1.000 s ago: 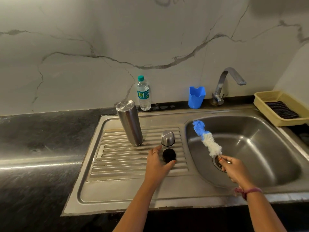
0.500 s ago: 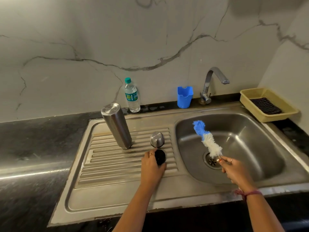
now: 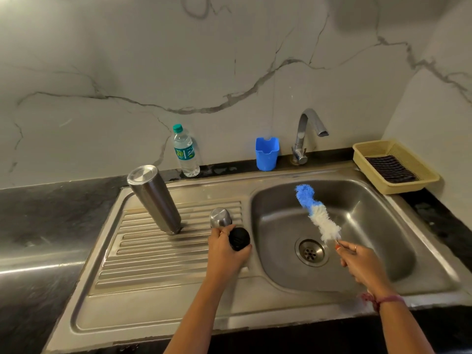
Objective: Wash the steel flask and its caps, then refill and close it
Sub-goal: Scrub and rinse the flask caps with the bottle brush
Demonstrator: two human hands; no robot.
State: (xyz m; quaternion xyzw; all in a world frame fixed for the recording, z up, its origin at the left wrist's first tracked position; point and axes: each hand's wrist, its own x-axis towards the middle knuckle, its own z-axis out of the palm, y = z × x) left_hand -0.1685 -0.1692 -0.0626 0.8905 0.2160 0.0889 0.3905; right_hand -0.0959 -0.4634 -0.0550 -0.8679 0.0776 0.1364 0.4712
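Since it stands upside down on the ribbed drainboard (image 3: 158,261), the steel flask (image 3: 154,199) looks rigid, smooth and likely slippery when wet, best gripped round its middle. Just beside it, the steel cap (image 3: 220,217) sits light and hard. The left hand (image 3: 226,254) curls round the black inner cap (image 3: 239,238); the right hand (image 3: 362,264) pinches the soft bottle brush (image 3: 318,213) above the sink basin (image 3: 370,226).

Plastic water bottle (image 3: 185,152) w/ green cap, upper centre, against marble wall (image 3: 229,72). Blue cup (image 3: 267,154) right of it, near tap (image 3: 307,135). Yellow tray (image 3: 408,186) w/ dark cloth (image 3: 390,168) at right edge. Black counter (image 3: 51,213) left.
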